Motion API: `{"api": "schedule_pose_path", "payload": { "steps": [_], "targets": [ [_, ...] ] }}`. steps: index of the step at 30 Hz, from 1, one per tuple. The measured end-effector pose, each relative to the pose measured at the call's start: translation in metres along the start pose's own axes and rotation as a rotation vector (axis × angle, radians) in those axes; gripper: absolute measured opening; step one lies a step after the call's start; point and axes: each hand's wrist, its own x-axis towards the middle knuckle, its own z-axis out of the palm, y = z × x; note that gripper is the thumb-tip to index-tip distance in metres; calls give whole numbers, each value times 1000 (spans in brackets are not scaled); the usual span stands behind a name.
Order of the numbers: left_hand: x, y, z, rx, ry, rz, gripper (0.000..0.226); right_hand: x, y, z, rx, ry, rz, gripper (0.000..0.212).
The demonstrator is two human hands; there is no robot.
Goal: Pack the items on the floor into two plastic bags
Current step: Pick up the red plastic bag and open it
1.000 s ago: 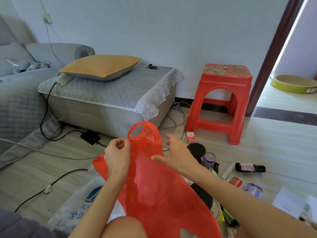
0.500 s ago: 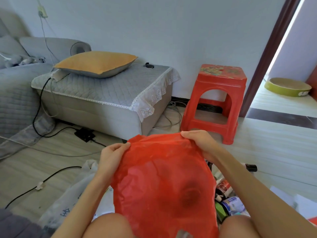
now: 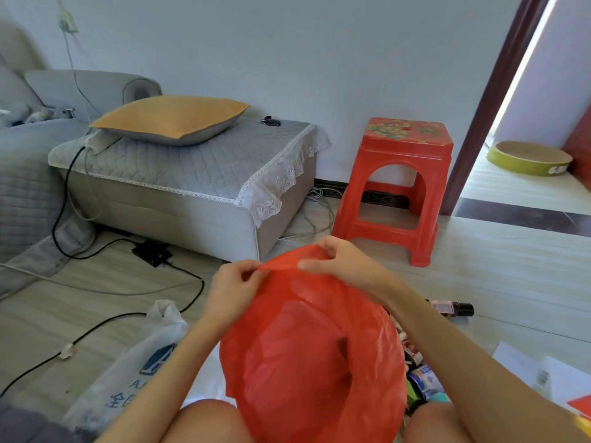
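I hold the red plastic bag (image 3: 313,346) up in front of me, above my knees; its thin body hangs down between my forearms and bulges toward me, and its top edge is gathered between my two hands; my left hand (image 3: 235,289) pinches that edge between thumb and curled fingers, and my right hand (image 3: 340,262) pinches it just beside, thumb pointing toward the left hand, the two pinches nearly touching; whether the mouth of the bag is parted at all there I cannot tell, since the film bunches under my fingers.

Below my left forearm a white plastic bag (image 3: 128,369) with blue print lies slumped on the floor (image 3: 479,266), one handle standing up near my left wrist; below my right forearm, partly hidden by the red film, lie the items for packing: a small tin (image 3: 423,380) with a blue-and-white label close by my right knee, and a dark bottle (image 3: 452,307) on its side, farther out past my right wrist; white papers (image 3: 527,369) lie to the right of that arm.

Beyond my hands stands a red plastic stool (image 3: 399,187) against the wall; left of it a grey ottoman (image 3: 192,180) with a lace-edged quilted cover carries an orange cushion (image 3: 169,118); black cables (image 3: 105,324) trail over the floor left of my left hand.
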Motion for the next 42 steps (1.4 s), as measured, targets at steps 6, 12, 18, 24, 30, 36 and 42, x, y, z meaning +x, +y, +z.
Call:
{"api": "schedule_pose_path", "payload": {
  "steps": [6, 12, 18, 24, 30, 36, 42],
  "targets": [
    [-9, -14, -8, -97, -64, -104, 32, -4, 20, -21, -640, 214, 43, 18],
    [-11, -15, -18, -372, 65, -172, 23, -6, 43, -38, -446, 341, 125, 12],
    [-5, -24, -31, -506, 130, -535, 23, -11, 47, -45, 218, 132, 429, 12],
    [-4, -27, -37, 165, 230, -448, 18, 0, 53, -48, 427, 1, 500, 12],
    [-3, -19, -12, 490, -28, 532, 35, 1, 30, -27, 519, 29, 391, 22],
    [-3, -25, 8, 439, -258, 560, 44, -5, -2, -7, 555, -66, 153, 22],
    [-1, -22, 3, 162, 43, 369, 21, -5, 4, -13, -314, 49, -38, 18]
  ]
}}
